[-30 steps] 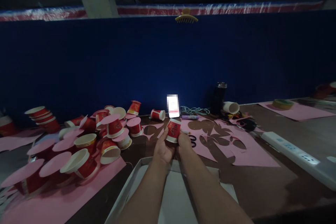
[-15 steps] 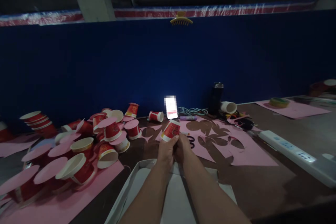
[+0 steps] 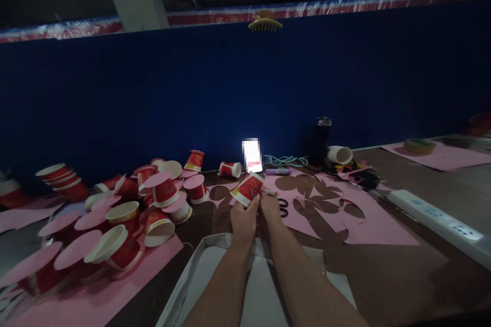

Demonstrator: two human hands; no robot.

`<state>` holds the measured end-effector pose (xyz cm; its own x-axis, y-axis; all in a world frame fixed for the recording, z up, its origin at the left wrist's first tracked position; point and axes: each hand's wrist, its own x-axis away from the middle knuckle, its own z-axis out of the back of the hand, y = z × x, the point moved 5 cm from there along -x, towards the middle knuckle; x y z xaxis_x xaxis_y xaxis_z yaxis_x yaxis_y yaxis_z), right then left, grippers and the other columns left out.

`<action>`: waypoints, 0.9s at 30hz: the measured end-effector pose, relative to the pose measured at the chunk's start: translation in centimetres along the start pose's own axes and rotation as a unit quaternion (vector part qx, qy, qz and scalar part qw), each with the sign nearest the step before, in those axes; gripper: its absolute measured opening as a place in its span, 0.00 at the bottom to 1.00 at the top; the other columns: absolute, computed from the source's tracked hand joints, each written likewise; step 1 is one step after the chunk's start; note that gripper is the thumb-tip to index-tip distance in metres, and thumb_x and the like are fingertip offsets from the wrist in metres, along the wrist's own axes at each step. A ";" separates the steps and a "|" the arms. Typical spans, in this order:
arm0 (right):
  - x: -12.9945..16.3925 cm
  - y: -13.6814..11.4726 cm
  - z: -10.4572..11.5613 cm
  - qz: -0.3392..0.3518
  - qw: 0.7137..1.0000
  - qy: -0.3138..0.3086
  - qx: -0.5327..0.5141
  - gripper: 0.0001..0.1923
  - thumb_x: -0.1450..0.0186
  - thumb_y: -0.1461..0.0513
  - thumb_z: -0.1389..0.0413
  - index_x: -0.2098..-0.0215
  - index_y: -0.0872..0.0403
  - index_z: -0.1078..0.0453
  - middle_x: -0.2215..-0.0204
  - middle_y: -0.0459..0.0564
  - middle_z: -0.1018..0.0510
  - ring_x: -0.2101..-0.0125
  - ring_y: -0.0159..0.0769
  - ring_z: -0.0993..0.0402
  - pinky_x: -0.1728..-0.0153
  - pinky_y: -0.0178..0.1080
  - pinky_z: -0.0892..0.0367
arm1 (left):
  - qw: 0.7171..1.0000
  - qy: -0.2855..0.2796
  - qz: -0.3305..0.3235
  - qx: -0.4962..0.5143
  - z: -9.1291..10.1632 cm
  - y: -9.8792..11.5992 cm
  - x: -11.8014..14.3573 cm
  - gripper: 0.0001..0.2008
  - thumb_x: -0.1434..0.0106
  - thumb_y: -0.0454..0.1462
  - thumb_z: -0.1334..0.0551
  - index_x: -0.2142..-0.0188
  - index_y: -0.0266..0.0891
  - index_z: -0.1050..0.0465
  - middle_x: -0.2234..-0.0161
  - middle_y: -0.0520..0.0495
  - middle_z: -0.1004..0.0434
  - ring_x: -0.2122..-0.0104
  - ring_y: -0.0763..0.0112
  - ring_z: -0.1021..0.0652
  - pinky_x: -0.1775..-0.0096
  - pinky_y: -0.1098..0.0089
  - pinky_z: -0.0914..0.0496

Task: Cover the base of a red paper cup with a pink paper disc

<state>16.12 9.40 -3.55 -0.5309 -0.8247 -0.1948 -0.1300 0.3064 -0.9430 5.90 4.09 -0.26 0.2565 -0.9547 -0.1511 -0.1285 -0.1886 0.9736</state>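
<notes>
A red paper cup (image 3: 248, 188) with a white rim and gold print is gripped in my left hand (image 3: 244, 222). The cup is tilted, its rim toward the lower left. Close against its lower right side, my right hand (image 3: 270, 212) is closed, and what its fingers hold, if anything, is hidden. Just beyond those fingers a small white and orange stick-like item (image 3: 271, 192) shows; whether they touch it I cannot tell. Beside the right hand lie black scissor handles (image 3: 283, 208) on cut pink paper (image 3: 303, 222). Below both wrists stands an open white box (image 3: 215, 240).
Many red paper cups, several with pink discs (image 3: 79, 249) on them, crowd the left. A lit phone (image 3: 252, 156), cable (image 3: 287, 162), purple marker (image 3: 278, 171) and black flask (image 3: 321, 143) line the blue partition (image 3: 192, 92). A power strip (image 3: 433, 214) and tape roll (image 3: 420, 146) lie right.
The cup in my left hand has turned and tilted further, its rim swinging to the lower left. My right hand stays close beside it. The view has shifted slightly.
</notes>
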 end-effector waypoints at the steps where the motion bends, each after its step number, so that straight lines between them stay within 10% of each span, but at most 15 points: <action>1: 0.2 0.0 -0.2 -0.018 1.000 0.005 -0.007 0.14 0.37 0.57 0.47 0.56 0.54 0.30 0.66 0.52 0.22 0.69 0.38 0.24 0.70 0.39 0.28 | 1.000 0.009 -0.008 -0.001 0.2 0.0 -0.2 0.16 0.53 0.44 0.32 0.69 0.33 0.23 0.73 0.47 0.23 0.69 0.67 0.24 0.63 0.68 0.31; 5: 1.2 -1.2 -0.4 -0.080 0.994 0.030 -0.069 0.19 0.41 0.56 0.48 0.53 0.54 0.32 0.68 0.50 0.21 0.71 0.37 0.23 0.73 0.37 0.29 | 0.999 0.044 -0.024 -0.013 1.2 -0.3 -1.2 0.19 0.55 0.45 0.31 0.67 0.34 0.22 0.69 0.44 0.21 0.65 0.64 0.23 0.57 0.66 0.32; 12: 3.0 -5.7 -0.6 0.032 0.998 0.009 -0.048 0.21 0.40 0.51 0.49 0.56 0.56 0.31 0.67 0.53 0.21 0.71 0.36 0.25 0.67 0.40 0.30 | 0.995 0.053 -0.003 -0.083 2.3 -1.4 -1.7 0.22 0.52 0.49 0.33 0.63 0.33 0.22 0.68 0.42 0.21 0.66 0.62 0.24 0.60 0.65 0.33; 27: 3.3 -4.8 -0.4 -0.028 0.998 0.027 -0.054 0.22 0.43 0.53 0.44 0.53 0.54 0.35 0.64 0.49 0.25 0.70 0.31 0.29 0.68 0.35 0.33 | 0.997 0.059 0.032 0.024 2.1 -1.7 -1.6 0.19 0.56 0.45 0.30 0.68 0.34 0.24 0.74 0.49 0.25 0.72 0.70 0.28 0.67 0.70 0.35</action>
<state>14.66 5.41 0.45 -0.5641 -0.8160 -0.1261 -0.2480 0.3131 -0.9168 3.71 5.47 -2.03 0.3568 -0.9320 -0.0640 -0.1944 -0.1411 0.9707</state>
